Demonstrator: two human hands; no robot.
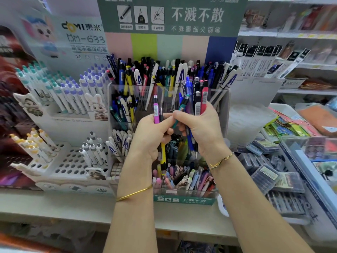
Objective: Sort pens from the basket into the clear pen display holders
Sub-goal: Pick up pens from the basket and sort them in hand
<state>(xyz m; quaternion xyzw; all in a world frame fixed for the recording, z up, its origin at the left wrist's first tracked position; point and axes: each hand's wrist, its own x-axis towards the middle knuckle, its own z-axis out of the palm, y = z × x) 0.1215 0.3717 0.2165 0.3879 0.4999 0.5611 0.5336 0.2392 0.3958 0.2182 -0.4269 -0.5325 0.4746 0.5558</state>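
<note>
At the far left a white DOMI pen stand (73, 161) sits on the counter (73, 207), no part of our job. Next comes our left hand (151, 136), its fingers (165, 118) clenched round a pink pen (156, 110) and a yellow-and-black pen (162, 156). Close against it, our right hand (202, 128) grasps a bundle of mixed pens (197, 99), upright before the tiered clear display holder (221, 106). We judge ourselves mid-sort, pulling singles from the bundle. Next, each pen needs matching to its like compartment and dropping in. The basket we cannot make out.
</note>
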